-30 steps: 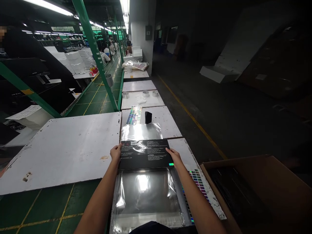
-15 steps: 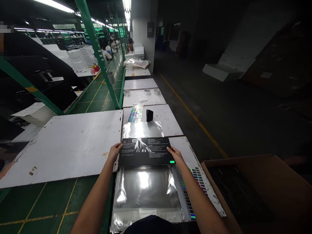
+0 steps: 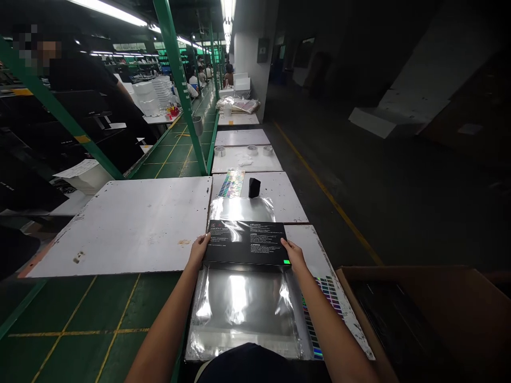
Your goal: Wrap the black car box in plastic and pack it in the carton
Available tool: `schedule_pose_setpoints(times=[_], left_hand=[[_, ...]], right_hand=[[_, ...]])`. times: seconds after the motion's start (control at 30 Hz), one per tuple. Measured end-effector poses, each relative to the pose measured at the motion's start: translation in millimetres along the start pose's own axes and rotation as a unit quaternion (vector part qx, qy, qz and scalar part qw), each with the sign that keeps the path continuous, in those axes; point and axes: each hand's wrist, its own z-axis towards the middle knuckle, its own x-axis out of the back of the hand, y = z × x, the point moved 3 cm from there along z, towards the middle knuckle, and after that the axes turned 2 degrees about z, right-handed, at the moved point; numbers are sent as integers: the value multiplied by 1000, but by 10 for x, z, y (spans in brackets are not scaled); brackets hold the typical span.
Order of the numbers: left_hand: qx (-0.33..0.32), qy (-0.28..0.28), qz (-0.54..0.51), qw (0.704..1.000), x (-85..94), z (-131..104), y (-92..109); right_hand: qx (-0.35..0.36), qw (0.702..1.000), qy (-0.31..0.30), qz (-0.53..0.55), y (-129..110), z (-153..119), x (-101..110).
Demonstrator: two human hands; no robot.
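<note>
A flat black box with white print and a small green sticker lies inside a clear plastic bag on a white board. My left hand grips the box's left edge. My right hand grips its right edge near the green sticker. The box sits in the far half of the bag; the near half lies flat and glossy toward me. More clear film shows beyond the box.
A big white board lies to the left. A small black block and a coloured sticker sheet sit ahead, tape rolls farther on. An open cardboard carton stands right. A person is at the left.
The box has slid farther into the bag, away from me, with both hands still on its edges. The view has shifted a little to the left.
</note>
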Motion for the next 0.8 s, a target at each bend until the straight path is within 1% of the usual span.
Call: schedule_pose_setpoints(times=[0.07,0.13,0.33,0.43,0.47,0.53,0.57,0.6,0.63,0.67,0.7,0.73,0.77,0.8], left_hand=[[6,28,-14,999,-40,48,-10],[5,38,-31,999,-69,81,-41],[26,21,-102,994,-75,52,-157],[25,15,-95,995,-62,67,-135],[18,13,-76,997,-61,74,-109],[-7,37,-14,999,-50,46,-54],[-31,70,23,997,-40,-6,-36],[-70,112,68,989,-33,-98,-32],[-125,142,121,975,-42,-230,-52],[-192,144,179,954,-79,-398,-107],[-271,114,250,923,-146,-598,-203],[-337,9,330,882,-258,-811,-363],[-380,-124,397,826,-371,-1036,-583],[-398,-241,449,763,-452,-1253,-834]], right_hand=[[-2,1000,-5,8,-1,6,-4],[-2,1000,-7,12,-9,16,-5],[-3,1000,-9,14,-25,63,-10],[1,1000,-22,13,-14,83,-14],[4,1000,-25,10,-8,89,-11],[11,999,-32,1,8,99,-3],[17,999,-34,-6,16,105,2],[25,999,-37,-14,23,111,6],[33,998,-38,-22,30,119,10],[43,998,-40,-30,37,127,12],[52,997,-40,-38,45,136,12],[60,996,-40,-47,54,147,12],[67,995,-38,-57,64,158,11],[72,994,-35,-69,73,169,9]])
